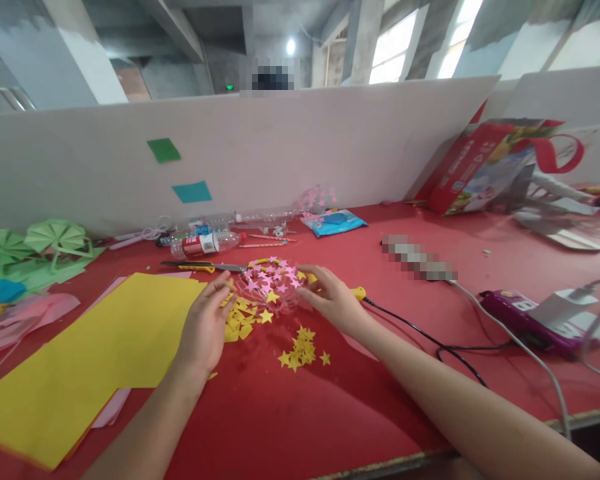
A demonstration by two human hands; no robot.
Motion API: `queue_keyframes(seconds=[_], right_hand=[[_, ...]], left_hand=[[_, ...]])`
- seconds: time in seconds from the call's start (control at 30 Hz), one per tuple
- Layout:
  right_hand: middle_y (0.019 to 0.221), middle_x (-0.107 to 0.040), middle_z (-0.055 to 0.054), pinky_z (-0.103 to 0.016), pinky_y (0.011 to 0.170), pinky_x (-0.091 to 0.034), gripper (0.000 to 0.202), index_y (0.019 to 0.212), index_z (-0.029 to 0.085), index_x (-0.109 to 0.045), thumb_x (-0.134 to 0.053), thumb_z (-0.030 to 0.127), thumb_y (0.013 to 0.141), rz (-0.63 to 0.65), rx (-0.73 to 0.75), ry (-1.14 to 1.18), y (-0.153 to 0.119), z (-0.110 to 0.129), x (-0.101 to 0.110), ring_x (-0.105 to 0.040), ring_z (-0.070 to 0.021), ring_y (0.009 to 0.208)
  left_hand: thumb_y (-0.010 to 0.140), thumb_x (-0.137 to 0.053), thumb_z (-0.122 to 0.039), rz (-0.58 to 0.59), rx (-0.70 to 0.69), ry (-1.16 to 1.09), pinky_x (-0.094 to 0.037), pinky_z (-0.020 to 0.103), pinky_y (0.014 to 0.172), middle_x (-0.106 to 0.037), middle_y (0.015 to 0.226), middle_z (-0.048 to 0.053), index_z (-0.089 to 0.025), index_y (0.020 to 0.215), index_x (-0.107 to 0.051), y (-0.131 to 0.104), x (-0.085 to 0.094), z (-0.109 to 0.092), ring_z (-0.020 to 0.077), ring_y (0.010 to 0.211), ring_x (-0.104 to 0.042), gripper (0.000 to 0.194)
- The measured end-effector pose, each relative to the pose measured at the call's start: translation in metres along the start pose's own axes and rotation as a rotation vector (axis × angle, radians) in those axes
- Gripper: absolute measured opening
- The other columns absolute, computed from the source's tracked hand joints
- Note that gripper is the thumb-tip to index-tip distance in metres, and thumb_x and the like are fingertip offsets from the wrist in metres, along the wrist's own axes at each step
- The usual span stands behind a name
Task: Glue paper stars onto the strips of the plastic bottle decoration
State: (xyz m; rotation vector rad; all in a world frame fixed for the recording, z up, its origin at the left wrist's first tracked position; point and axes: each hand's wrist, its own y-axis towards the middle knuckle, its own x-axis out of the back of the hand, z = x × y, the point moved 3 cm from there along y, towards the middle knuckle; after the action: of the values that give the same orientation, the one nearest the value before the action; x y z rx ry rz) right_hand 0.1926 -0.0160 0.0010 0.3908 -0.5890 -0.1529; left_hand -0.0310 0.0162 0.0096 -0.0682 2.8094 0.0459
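Note:
A clear plastic piece [280, 303] covered with pink paper stars [270, 273] and a few yellow ones lies between my two hands. My left hand [205, 323] is to its left, fingers loosely bent and apart, beside a heap of yellow paper scraps [237, 320]. On the other side, my right hand [333, 297] has its thumb and fingers spread close to the plastic's edge; whether it touches cannot be made out. Nothing shows in either palm. Loose yellow stars [303, 350] lie nearer to me. Behind my right hand, a yellow corded tool [360, 293] is partly hidden.
Yellow paper sheets [145, 333] cover the left side, with green folded paper [55, 237] beyond. A plastic bottle [207, 245], a utility knife [190, 266] and a wipes packet [335, 223] lie toward the white partition [280, 147]. Cables and a purple power strip [535, 320] are at right.

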Motion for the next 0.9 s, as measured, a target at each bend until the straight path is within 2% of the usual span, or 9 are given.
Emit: queue_keyframes(seconds=[0.1, 0.2, 0.27, 0.5, 0.67, 0.8, 0.9], right_hand=[[0.097, -0.064, -0.004, -0.032, 0.072, -0.052, 0.03, 0.113, 0.021, -0.056, -0.057, 0.026, 0.083, 0.006, 0.007, 0.018, -0.001, 0.0, -0.006, -0.063, -0.0153, 0.075], [0.091, -0.065, -0.002, -0.032, 0.073, -0.051, 0.028, 0.109, 0.021, -0.056, -0.056, 0.02, 0.081, -0.009, 0.019, 0.03, -0.001, 0.001, -0.008, -0.063, -0.0155, 0.076], [0.089, -0.064, -0.002, -0.032, 0.074, -0.051, 0.027, 0.108, 0.022, -0.057, -0.056, 0.019, 0.081, -0.021, 0.027, 0.035, 0.001, 0.001, -0.009, -0.063, -0.0162, 0.079], [0.1, -0.065, -0.006, -0.033, 0.077, -0.051, 0.031, 0.112, 0.02, -0.056, -0.056, 0.018, 0.081, -0.02, 0.011, 0.025, 0.007, -0.004, -0.009, -0.063, -0.018, 0.085], [0.108, -0.065, -0.008, -0.036, 0.081, -0.049, 0.041, 0.122, 0.021, -0.052, -0.055, 0.019, 0.081, -0.026, -0.017, -0.005, 0.007, -0.005, -0.006, -0.064, -0.0189, 0.087], [0.104, -0.067, -0.007, -0.035, 0.081, -0.049, 0.043, 0.125, 0.021, -0.051, -0.055, 0.019, 0.081, -0.021, -0.018, -0.032, 0.006, -0.002, -0.004, -0.064, -0.0189, 0.086], [0.103, -0.067, -0.006, -0.034, 0.081, -0.048, 0.043, 0.124, 0.022, -0.052, -0.056, 0.019, 0.081, -0.021, -0.011, -0.058, 0.005, 0.0, -0.002, -0.063, -0.0184, 0.085]], left_hand=[[0.059, -0.074, -0.024, 0.081, 0.154, -0.143, -0.049, 0.033, 0.088, -0.065, 0.103, 0.003, -0.02, 0.068, -0.062, -0.001, -0.009, 0.001, 0.0195, 0.109, -0.055, 0.016], [0.057, -0.076, -0.021, 0.114, 0.2, -0.171, -0.052, 0.029, 0.08, -0.065, 0.088, 0.0, -0.019, 0.066, -0.063, -0.001, -0.016, 0.001, 0.0142, 0.089, -0.059, 0.017], [0.058, -0.076, -0.021, 0.11, 0.196, -0.163, -0.053, 0.028, 0.077, -0.064, 0.084, -0.001, -0.019, 0.067, -0.064, 0.003, -0.019, 0.002, 0.0129, 0.083, -0.059, 0.015], [0.058, -0.072, -0.017, 0.051, 0.11, -0.132, -0.053, 0.029, 0.077, -0.064, 0.077, -0.002, -0.019, 0.067, -0.063, 0.028, -0.026, 0.004, 0.0138, 0.082, -0.061, 0.013], [0.058, -0.071, -0.018, -0.002, 0.087, -0.138, -0.051, 0.026, 0.073, -0.066, 0.075, -0.002, -0.02, 0.067, -0.062, 0.033, -0.024, 0.008, 0.0139, 0.08, -0.063, 0.013], [0.058, -0.072, -0.018, -0.012, 0.077, -0.157, -0.049, 0.023, 0.073, -0.07, 0.084, -0.001, -0.02, 0.068, -0.062, 0.034, -0.019, 0.011, 0.0145, 0.09, -0.064, 0.014], [0.059, -0.072, -0.019, -0.011, 0.033, -0.151, -0.048, 0.026, 0.083, -0.071, 0.093, 0.002, -0.019, 0.068, -0.063, 0.035, -0.015, 0.009, 0.0167, 0.1, -0.063, 0.013]])
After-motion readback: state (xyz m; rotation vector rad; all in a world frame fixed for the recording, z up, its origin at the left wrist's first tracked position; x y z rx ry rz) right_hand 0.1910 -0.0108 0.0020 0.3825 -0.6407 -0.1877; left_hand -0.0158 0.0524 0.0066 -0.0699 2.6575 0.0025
